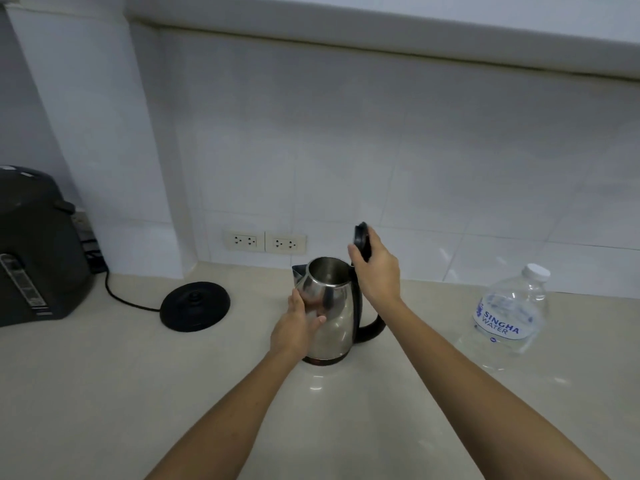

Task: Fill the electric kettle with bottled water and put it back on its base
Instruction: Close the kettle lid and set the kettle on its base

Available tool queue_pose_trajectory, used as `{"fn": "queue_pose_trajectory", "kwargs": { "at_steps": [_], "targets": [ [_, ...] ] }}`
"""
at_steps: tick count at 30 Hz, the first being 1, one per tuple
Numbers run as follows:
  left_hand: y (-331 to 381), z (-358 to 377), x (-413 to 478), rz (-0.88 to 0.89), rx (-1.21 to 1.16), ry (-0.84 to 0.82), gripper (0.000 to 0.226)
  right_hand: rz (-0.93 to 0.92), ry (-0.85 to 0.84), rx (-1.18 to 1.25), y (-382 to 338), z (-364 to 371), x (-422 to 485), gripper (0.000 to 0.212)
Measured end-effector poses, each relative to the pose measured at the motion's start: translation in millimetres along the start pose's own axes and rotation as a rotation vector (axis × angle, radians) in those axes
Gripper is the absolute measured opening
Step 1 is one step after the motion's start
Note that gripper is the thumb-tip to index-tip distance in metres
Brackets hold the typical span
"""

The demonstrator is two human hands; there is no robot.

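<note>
Steadying one kettle (pixel 332 317), left hand (pixel 294 327) lies flat, right hand (pixel 375 271) clasps its lid (pixel 360 237); one base (pixel 195 305), one bottle (pixel 509 317) nearby.

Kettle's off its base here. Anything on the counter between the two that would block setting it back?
Nothing visible. The counter between the kettle and the base to its left is bare; the base's cord runs off its far side, and the water bottle stands on the kettle's right. The right hand holds the lid up.
</note>
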State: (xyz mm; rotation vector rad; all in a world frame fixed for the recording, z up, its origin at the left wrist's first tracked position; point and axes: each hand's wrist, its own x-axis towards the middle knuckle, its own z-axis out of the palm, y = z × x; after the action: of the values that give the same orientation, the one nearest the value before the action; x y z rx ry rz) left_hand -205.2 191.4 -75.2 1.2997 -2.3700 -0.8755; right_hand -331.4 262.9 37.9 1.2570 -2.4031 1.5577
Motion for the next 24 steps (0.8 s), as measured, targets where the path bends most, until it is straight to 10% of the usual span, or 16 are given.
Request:
{"fn": "queue_pose_trajectory", "kwargs": {
  "at_steps": [11, 19, 24],
  "targets": [
    [-4.8, -7.2, -4.0, 0.029, 0.032, -0.035, 0.082, -0.293, -0.437, -0.690, 3.6, 40.7, 4.4, 0.057],
    [-6.7, -6.5, -5.1, 0.031, 0.080, -0.013, 0.081, 0.038, -0.407, -0.659, 7.5, 51.7, 18.0, 0.063],
    [-6.4, -6.9, -4.2, 0.038, 0.089, -0.007, 0.081, -0.064, -0.302, -0.669, 7.1, 58.1, 16.8, 0.048]
  ]
}}
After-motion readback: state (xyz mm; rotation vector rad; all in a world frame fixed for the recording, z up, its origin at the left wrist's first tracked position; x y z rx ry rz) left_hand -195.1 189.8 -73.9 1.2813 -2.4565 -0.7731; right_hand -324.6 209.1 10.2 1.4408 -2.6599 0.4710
